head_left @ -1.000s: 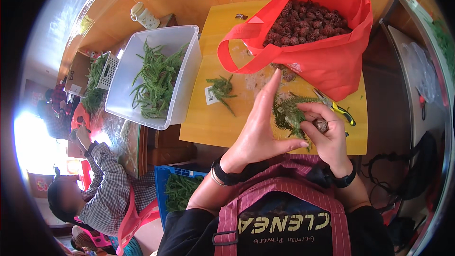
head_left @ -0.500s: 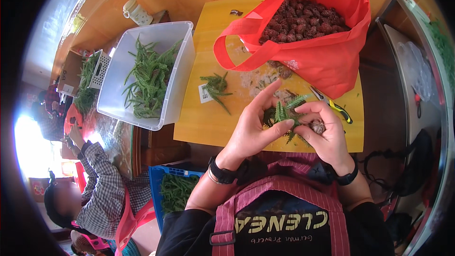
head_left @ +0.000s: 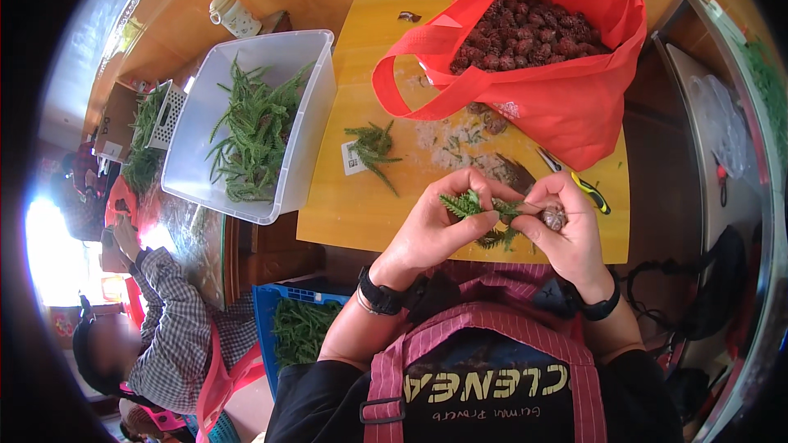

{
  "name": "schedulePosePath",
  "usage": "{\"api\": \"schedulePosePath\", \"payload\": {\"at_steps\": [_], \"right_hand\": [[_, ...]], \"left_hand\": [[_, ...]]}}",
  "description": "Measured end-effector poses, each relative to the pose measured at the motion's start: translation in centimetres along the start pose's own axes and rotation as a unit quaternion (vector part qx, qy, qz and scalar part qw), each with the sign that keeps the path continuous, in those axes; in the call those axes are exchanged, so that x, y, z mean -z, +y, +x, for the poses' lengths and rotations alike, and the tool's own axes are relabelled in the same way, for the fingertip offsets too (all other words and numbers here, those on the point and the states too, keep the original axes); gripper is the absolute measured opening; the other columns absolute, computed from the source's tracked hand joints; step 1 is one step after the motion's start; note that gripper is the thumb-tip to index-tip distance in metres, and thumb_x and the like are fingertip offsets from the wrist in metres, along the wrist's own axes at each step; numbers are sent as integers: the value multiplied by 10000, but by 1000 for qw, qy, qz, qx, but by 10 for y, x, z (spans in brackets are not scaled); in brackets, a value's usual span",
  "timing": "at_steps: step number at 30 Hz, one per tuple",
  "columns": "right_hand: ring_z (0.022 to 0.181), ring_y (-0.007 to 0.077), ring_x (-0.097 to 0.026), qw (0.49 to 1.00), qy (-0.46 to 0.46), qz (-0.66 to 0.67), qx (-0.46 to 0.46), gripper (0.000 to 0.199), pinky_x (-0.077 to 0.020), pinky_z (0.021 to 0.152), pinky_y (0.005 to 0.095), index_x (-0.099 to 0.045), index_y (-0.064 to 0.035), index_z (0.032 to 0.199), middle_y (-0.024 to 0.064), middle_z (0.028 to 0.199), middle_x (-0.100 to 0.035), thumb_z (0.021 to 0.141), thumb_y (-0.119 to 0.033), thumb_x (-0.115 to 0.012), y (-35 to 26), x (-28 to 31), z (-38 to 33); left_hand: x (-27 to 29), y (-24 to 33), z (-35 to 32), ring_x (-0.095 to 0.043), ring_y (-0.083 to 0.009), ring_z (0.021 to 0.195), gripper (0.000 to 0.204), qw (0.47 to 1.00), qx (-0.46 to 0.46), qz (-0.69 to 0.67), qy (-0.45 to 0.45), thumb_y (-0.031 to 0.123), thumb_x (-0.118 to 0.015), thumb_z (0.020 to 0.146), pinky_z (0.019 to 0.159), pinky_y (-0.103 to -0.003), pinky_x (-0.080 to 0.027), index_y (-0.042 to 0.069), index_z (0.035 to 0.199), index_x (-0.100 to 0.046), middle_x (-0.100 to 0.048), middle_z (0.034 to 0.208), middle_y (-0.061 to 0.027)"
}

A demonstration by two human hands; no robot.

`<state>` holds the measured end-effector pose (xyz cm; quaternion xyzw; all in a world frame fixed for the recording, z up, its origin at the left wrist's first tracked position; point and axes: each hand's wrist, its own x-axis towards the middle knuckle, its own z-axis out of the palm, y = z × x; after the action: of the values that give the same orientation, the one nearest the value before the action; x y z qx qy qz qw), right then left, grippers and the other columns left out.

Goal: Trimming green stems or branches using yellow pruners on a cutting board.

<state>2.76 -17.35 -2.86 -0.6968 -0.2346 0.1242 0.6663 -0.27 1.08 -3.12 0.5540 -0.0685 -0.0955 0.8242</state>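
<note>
Our left hand (head_left: 437, 223) pinches a green sprig (head_left: 465, 204), lying between both hands; our right hand (head_left: 572, 234) curls round a brown cone (head_left: 554, 216).

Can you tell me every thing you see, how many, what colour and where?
Flat tabletop: one, yellow, centre
Open fabric bag: one, red, upper right
Scaly cones: many, dark reddish, inside the bag
Rectangular plastic tub: one, clear, left
Needled sprigs: many, green, inside the tub
Small needled bunch: one, green, left on tabletop
Slim hand tool: one, yellow and black, below the bag
Plastic crate: one, blue, lower left
Lidded cup: one, whitish, upper left
Person in checked shirt: one, grey, far left
Held needled sprig: one, green, over tabletop's lower edge
Held round cone: one, brown, right of held sprig
Striped apron: one, dark pink, lower middle
Left fingers: several, bare, on held sprig
Right fingers: several, bare, around held cone
</note>
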Motion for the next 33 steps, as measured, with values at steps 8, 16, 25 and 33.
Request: {"api": "schedulePosePath", "payload": {"at_steps": [8,16,25,33], "right_hand": [[702,24,-429,998,-45,-8,-34,230,-368,627,165,-432,-61,842,11,839,-518,756,19,-629,-6,10,2],[734,30,-451,999,-33,-9,-5,222,-385,646,182,-424,-61,847,22,847,-527,732,54,-575,-7,8,6],[741,32,-461,999,-31,-27,24,202,-392,657,181,-437,-54,877,19,849,-534,756,56,-555,-6,3,10],[741,77,-495,1000,-12,-13,3,202,-410,685,211,-454,-22,893,20,784,-503,751,29,-589,-10,6,11]], "left_hand": [[-4,-7,1,-530,-198,965,123,995,-38,-86,31,16,-537,786,878,-325,-405,53,861,-447,-561,1063,-171],[-7,-12,-2,-519,-115,931,177,989,-3,-114,90,27,-551,811,829,-260,-420,34,970,-473,-541,968,-48],[-3,-11,-3,-558,-96,907,350,998,9,61,34,-1,-687,736,799,-247,-452,22,1041,-515,-588,1003,-36],[-5,-11,-2,-547,-94,864,258,993,-41,101,38,-13,-549,801,787,-232,-445,2,1057,-517,-567,961,-25]]}}
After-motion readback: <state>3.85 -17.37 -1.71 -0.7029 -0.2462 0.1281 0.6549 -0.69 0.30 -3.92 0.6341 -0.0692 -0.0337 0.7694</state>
